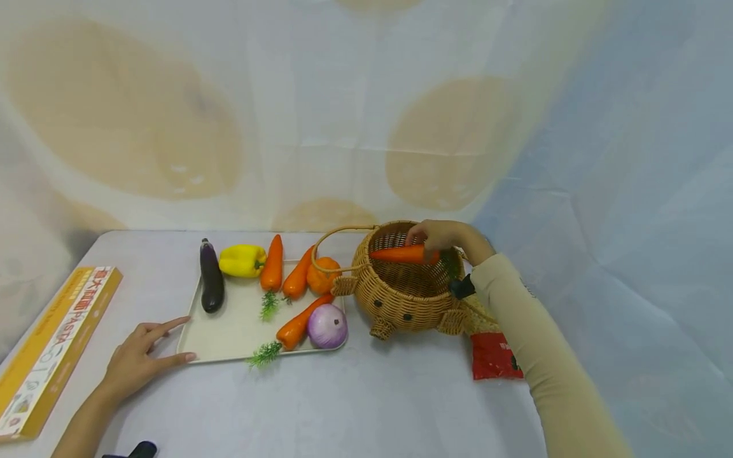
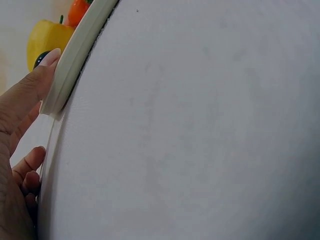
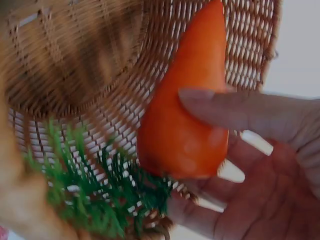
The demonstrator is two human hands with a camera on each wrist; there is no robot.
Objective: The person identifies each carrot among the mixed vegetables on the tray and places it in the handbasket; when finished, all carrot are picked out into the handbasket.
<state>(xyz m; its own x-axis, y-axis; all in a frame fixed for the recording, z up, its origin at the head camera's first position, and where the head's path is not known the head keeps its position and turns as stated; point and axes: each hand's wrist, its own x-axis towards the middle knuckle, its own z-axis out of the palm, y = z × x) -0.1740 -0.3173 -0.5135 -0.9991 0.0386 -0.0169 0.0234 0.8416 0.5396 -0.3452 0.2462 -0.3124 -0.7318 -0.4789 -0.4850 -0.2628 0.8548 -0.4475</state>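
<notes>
At the mouth of a wicker basket (image 1: 395,312) with an animal face, my right hand (image 1: 438,235) grips an orange carrot (image 1: 397,255). In the right wrist view, the thumb lies across the carrot (image 3: 190,100) and its green leaves (image 3: 95,185) hang inside the basket. My left hand (image 1: 137,356) touches the near left corner of a cream tray (image 1: 229,337), thumb and forefinger spread. On or along the tray are an eggplant (image 1: 212,280), a yellow bell pepper (image 1: 243,261), three carrots (image 1: 294,331), an orange pumpkin-like vegetable (image 1: 324,276) and a purple onion (image 1: 328,326).
A long yellow pasta box (image 1: 54,350) lies at the table's left side. Right of the basket, partly behind my right sleeve, is a red packet (image 1: 494,356). The basket's handle (image 1: 338,229) leans left over the tray's far right corner. Patterned cloth hangs behind the table.
</notes>
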